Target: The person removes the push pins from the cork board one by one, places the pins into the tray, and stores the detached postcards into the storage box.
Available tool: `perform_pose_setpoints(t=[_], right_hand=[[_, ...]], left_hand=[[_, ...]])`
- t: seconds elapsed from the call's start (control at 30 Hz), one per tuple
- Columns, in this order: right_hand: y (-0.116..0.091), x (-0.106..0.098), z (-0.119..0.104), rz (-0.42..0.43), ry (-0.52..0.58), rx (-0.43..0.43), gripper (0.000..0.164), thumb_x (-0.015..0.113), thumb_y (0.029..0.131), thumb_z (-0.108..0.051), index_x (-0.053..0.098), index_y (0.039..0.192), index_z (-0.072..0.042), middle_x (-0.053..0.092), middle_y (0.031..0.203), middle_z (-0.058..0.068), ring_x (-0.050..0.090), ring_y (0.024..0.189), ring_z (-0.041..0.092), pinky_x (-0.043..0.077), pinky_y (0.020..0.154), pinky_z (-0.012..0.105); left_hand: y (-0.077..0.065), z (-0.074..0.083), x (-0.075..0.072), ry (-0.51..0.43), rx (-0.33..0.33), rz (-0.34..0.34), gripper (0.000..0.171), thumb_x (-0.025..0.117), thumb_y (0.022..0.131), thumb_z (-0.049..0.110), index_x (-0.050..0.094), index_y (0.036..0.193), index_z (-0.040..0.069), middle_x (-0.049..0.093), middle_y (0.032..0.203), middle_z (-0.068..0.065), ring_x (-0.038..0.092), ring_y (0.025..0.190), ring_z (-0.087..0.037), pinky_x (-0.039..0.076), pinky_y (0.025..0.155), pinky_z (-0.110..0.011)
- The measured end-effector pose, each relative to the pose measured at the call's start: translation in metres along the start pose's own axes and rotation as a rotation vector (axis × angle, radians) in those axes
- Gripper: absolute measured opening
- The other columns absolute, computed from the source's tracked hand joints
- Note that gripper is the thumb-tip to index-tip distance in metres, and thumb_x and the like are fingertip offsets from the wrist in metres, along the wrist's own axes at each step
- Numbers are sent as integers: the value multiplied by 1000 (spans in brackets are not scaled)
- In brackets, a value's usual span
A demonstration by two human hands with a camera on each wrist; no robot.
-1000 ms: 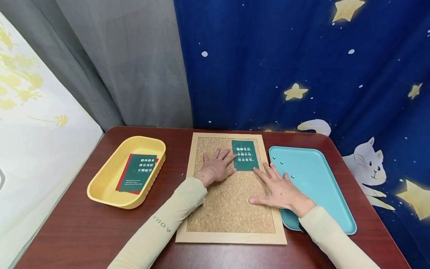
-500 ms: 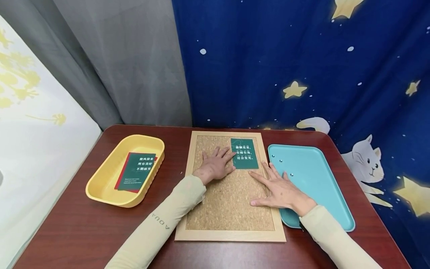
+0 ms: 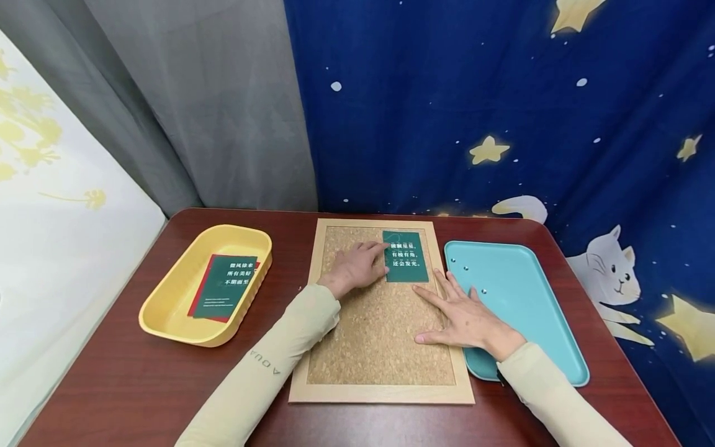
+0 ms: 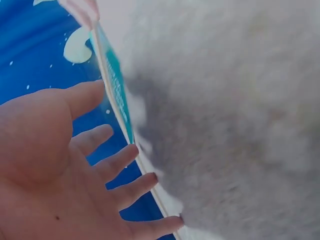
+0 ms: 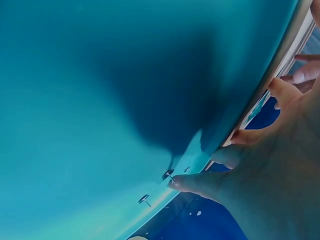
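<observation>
A green card (image 3: 406, 257) with white lettering lies on the upper right of a wood-framed cork board (image 3: 380, 347). My left hand (image 3: 355, 267) rests on the cork, its index finger and thumb touching the card's left edge. Its fingers look extended in the left wrist view. My right hand (image 3: 466, 316) spreads over the board's right frame, index fingertip just below the card and thumb on the cork. In the right wrist view, its little finger reaches beside a thumbtack (image 5: 168, 174) on the blue tray (image 5: 75, 100). Neither hand grips anything.
Left of the board stands a yellow basket (image 3: 167, 313) holding a green card (image 3: 226, 285) over a red one. The blue tray sits against the board's right side, with several thumbtacks near its far left corner. Curtains hang behind the table (image 3: 106, 379).
My left hand's fingers have drawn together and bent slightly near the card's left edge. The right index finger has shifted slightly away from the card. The card stays in place.
</observation>
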State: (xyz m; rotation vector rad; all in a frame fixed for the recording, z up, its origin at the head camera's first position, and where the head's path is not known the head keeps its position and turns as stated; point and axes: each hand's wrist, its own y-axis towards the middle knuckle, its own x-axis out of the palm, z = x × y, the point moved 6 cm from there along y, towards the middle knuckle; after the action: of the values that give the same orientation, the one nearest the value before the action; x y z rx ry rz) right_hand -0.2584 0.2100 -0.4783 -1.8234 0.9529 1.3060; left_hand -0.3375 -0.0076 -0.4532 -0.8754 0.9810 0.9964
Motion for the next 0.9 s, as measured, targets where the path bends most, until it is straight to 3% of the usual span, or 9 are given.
perform_pose_setpoints(t=[0.33,0.73,0.9], right_hand=[[-1,-2,-1,-11,18,1,99,64,80,-85,31,163,-41,5,177,15,10,163,44,23,112,86],[-3,-2,-1,-12,22,-2,99,63,81,-84,31,163,-41,3,177,15,9,163,44,25,111,85],[-2,-2,-1,-16,19,-6,99,63,81,-84,30,164,-41,3,177,15,9,163,45,24,111,86]], left_hand=[[24,-8,-15,-28,-55,78,60,64,102,41,50,154,15,53,154,-13,56,140,-32,50,112,-50],[42,-10,-14,-82,-101,69,71,68,99,46,46,156,12,50,148,-16,56,131,-31,52,109,-48],[48,-11,-11,-57,-104,83,73,69,98,48,46,156,9,49,145,-17,52,126,-29,52,107,-44]])
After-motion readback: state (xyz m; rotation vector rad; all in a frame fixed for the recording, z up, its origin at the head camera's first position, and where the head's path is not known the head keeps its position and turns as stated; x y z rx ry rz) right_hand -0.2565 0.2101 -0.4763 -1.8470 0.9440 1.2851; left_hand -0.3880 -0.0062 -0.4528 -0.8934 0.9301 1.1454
